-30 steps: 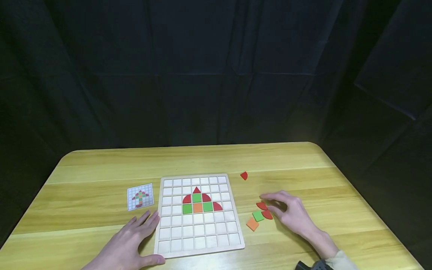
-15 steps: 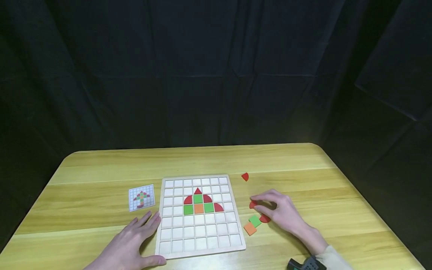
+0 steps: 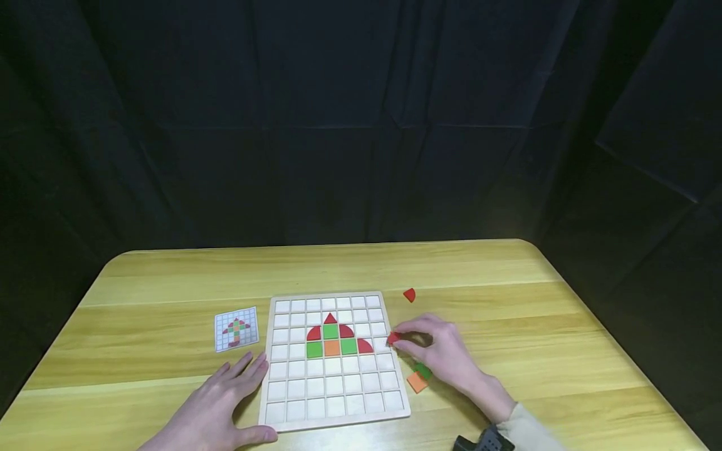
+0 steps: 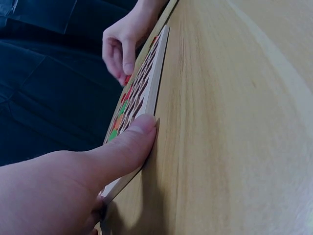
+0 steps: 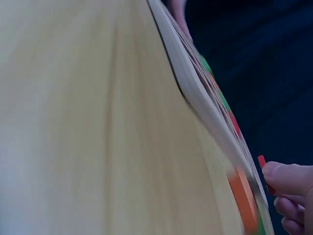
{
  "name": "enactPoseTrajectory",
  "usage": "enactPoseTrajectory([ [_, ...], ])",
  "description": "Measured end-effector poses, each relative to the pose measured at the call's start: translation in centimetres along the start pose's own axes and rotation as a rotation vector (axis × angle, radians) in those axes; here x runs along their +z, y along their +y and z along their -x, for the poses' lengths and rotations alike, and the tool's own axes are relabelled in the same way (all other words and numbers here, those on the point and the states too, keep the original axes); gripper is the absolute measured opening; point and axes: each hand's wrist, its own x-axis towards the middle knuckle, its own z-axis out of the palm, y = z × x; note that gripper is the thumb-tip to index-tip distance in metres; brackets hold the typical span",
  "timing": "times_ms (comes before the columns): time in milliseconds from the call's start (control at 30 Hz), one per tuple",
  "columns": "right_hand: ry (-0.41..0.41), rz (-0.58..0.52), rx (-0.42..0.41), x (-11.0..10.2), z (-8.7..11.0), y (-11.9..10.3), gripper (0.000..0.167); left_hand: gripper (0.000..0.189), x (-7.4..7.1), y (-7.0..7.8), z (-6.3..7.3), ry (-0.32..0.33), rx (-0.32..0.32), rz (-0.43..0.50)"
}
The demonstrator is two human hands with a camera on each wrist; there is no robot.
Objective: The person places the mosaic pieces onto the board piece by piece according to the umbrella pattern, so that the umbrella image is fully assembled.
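Note:
My right hand (image 3: 442, 351) pinches a red quarter-circle tile (image 3: 393, 339) between thumb and fingertips at the right rim of the white gridded board (image 3: 333, 421). In the right wrist view, this red tile (image 5: 263, 162) sticks out past the thumb. My left hand (image 3: 217, 404) lies along the board's left side with fairly straight fingers, its thumb at the near left corner; the left wrist view shows that thumb (image 4: 124, 152) against the board's edge. Set in the grid are a red triangle (image 3: 329, 319), several red quarter-circles, green squares (image 3: 348, 346) and an orange square (image 3: 332, 347).
Beside the board's right edge lie an orange square (image 3: 417, 382) and a green square (image 3: 423, 371), partly behind the right hand. Another red quarter-circle (image 3: 410, 295) lies farther back. A printed pattern card (image 3: 236, 329) rests left of the board. Dark cloth (image 3: 338, 156) hangs behind the table.
My right hand has picked up a red quarter-circle from the loose tiles and carried it left to the board's rim. Loose tiles shifted slightly left. The left hand has stayed put.

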Motion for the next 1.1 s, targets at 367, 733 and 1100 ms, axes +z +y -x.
enactPoseTrajectory([
  [367,-0.139,-0.063,-0.084,5.2,-2.8,-6.1,0.018,0.111,-0.1,0.0,0.1,-0.007,-0.010,0.003],
  [733,-0.205,-0.046,-0.125,7.5,-4.1,-8.1,0.016,0.111,-0.1,0.2,0.2,0.005,-0.032,0.007],
  [1100,-0.162,-0.080,-0.094,7.5,-4.6,-9.3,0.012,0.110,-0.1,0.1,0.2,0.012,-0.025,0.000],
])
